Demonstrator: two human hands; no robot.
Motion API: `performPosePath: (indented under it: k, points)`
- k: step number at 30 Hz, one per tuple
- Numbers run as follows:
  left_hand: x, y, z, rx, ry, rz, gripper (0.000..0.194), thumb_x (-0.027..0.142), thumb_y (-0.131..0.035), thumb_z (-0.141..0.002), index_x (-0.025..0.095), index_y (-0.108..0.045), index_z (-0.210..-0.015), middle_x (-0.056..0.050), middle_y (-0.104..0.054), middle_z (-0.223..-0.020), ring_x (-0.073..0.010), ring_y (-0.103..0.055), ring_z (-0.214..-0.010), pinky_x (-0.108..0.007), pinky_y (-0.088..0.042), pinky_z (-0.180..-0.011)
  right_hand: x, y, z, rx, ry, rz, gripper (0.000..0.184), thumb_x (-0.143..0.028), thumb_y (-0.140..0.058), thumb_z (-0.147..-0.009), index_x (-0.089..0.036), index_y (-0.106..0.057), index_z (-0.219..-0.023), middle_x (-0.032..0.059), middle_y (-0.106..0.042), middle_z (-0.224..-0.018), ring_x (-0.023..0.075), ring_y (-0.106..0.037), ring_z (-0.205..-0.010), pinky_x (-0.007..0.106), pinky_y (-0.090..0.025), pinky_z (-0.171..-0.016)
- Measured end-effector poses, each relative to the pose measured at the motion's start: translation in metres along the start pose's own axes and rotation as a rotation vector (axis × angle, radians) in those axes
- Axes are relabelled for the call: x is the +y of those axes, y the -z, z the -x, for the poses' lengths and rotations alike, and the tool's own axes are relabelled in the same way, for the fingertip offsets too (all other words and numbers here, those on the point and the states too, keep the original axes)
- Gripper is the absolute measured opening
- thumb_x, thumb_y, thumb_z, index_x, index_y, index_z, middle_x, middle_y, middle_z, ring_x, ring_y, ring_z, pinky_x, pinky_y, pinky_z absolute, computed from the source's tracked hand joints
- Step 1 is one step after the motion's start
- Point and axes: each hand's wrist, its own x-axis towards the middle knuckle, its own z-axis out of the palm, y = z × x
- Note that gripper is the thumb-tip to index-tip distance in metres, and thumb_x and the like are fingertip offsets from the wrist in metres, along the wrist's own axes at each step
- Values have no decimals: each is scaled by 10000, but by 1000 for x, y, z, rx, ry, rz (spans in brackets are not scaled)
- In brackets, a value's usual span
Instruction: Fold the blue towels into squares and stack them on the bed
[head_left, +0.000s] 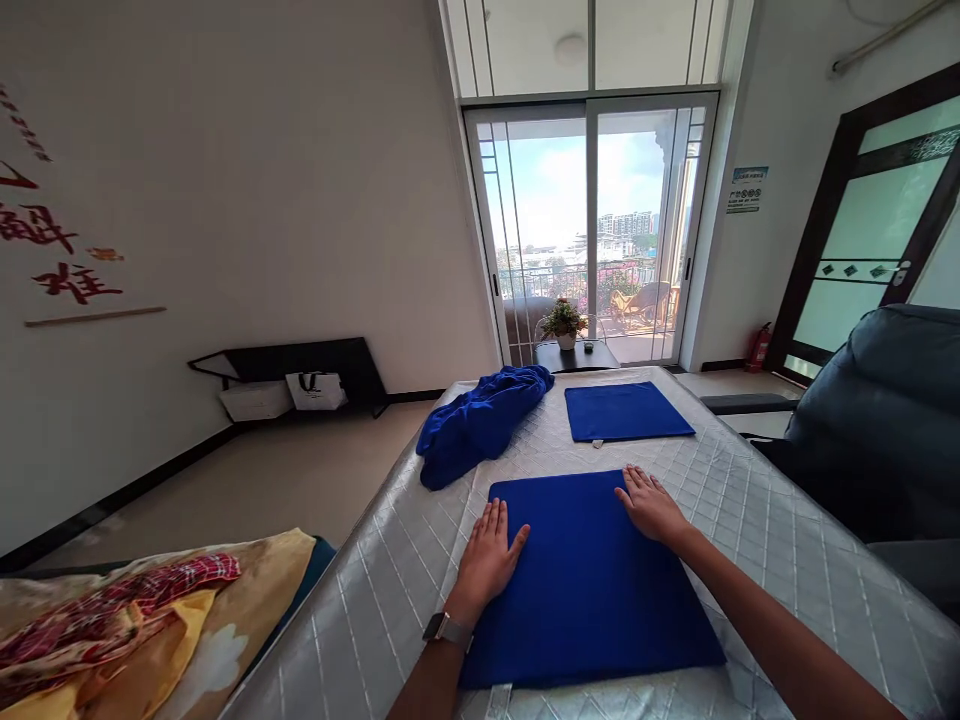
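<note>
A flat blue cushion cover (585, 590) lies spread on a quilted, silvery mattress (397, 570) in front of me. My left hand (491, 555) rests palm down along its left edge, fingers outstretched, with a watch on the wrist. Over its far right corner lies my right hand (651, 503), also flat with the fingers extended. Neither hand grasps the fabric. Beyond it is a second flat blue cover (630, 411) with a small white tag at its near edge. A crumpled heap of blue cloth (484, 420) sits at the far left of the mattress.
At the lower left, a checked red cloth (127, 610) lies on a tan floral blanket (277, 570). A dark padded chair (885, 420) stands on the right. Past the mattress are a small black table (574, 357) with a potted plant (564, 322) and sliding glass doors (592, 230).
</note>
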Motion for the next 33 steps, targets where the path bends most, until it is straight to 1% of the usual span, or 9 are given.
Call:
performPosePath:
  k: [4,8,17,20,23,25,28,31,33]
  points:
    - [-1,1,0,-12,1,0,871,688,-144,-982,68,-216,-1589,-175,-167,-1658,-300,-153,-1539,-492,-215,-1237,3,-11,-14,19,2,-46,706,-471,-145,-1029,-53,-191,-1596,107,-148,-1676,194,-81,-1550,383,-78,-1245]
    - [2,6,1,-38,6,12,905,715,-141,-969,58,-211,-1587,-173,-149,-1659,-292,-141,-1540,-480,-209,-1241,5,-22,-17,36,0,-52,709,-478,-156,-1028,-55,-176,-1597,101,-136,-1679,193,-71,-1551,377,-63,-1245]
    - [2,6,-1,-11,35,-19,865,689,-146,-985,72,-227,-1586,-176,-177,-1654,-295,-166,-1535,-485,-223,-1237,6,-20,-17,44,2,-56,704,-464,-154,-1029,-45,-181,-1594,113,-145,-1677,206,-84,-1550,381,-57,-1243]
    - [12,8,-5,9,24,-42,864,675,-153,-994,43,-257,-1573,-198,-209,-1645,-307,-181,-1531,-485,-233,-1238,6,-20,-18,37,-2,-79,709,-462,-149,-1025,-41,-169,-1595,116,-127,-1679,206,-73,-1551,388,-49,-1242]
    - [43,10,-13,-5,-108,-38,824,651,-147,-1006,67,-290,-1569,-168,-233,-1648,-285,-196,-1532,-465,-237,-1246,6,-19,-18,35,-5,-85,711,-462,-145,-1022,-45,-162,-1597,111,-122,-1680,206,-66,-1552,394,-50,-1243]
    - [76,7,-20,-16,-231,-18,789,642,-159,-1012,104,-314,-1568,-138,-258,-1648,-265,-213,-1531,-451,-243,-1249,6,-19,-18,38,-7,-77,708,-460,-144,-1021,-49,-162,-1597,105,-130,-1679,208,-70,-1552,398,-58,-1244]
    - [130,-6,-38,6,-367,20,739,609,-183,-1026,122,-347,-1556,-132,-297,-1638,-249,-238,-1527,-438,-252,-1248,8,-21,-18,42,1,-52,704,-451,-155,-1020,-45,-178,-1595,112,-148,-1675,216,-90,-1550,396,-73,-1243]
    - [172,-23,-57,17,-398,56,667,546,-198,-1046,140,-375,-1544,-131,-351,-1617,-240,-267,-1518,-444,-272,-1240,10,-24,-18,46,28,-23,685,-427,-161,-1022,-56,-186,-1597,105,-142,-1677,209,-84,-1550,376,-72,-1241]
    - [184,-32,-66,31,-374,68,643,522,-187,-1052,153,-382,-1542,-126,-386,-1601,-237,-289,-1510,-455,-282,-1236,11,-25,-19,51,35,-24,674,-413,-157,-1021,-70,-188,-1600,96,-136,-1679,201,-78,-1551,368,-66,-1240]
